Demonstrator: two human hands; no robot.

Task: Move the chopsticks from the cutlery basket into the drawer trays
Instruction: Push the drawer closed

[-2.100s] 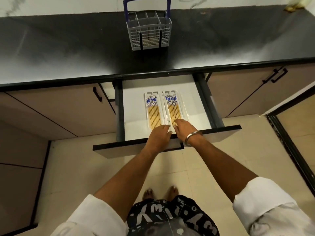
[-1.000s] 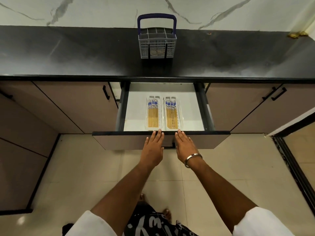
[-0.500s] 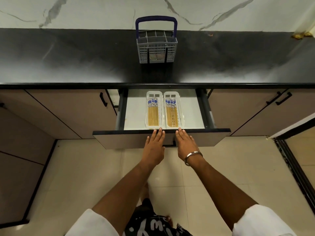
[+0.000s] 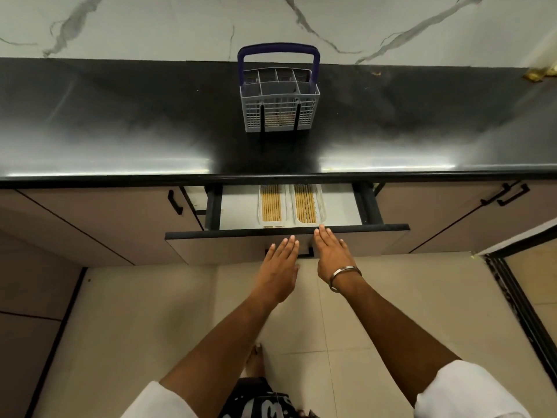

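Note:
The drawer point(image 4: 361, 236) under the black counter is partly open. Inside it two white trays lie side by side, the left tray point(image 4: 259, 206) and the right tray point(image 4: 321, 206), each filled with several wooden chopsticks point(image 4: 271, 206); their far ends are hidden under the counter edge. My left hand point(image 4: 278, 267) and my right hand point(image 4: 330, 254) are flat with straight fingers against the drawer front, the right fingertips at its top edge. The grey cutlery basket point(image 4: 278, 101) with a blue handle stands on the counter, behind the drawer.
The black counter point(image 4: 120, 131) runs the full width below a marble wall. Closed cabinet doors with black handles point(image 4: 174, 202) flank the drawer. A dark door frame point(image 4: 518, 297) stands at the right. My feet are on the tiled floor point(image 4: 150, 312).
My hands left the trays and moved to the drawer front. The drawer has slid inward, so the blue chopstick ends are now hidden under the counter.

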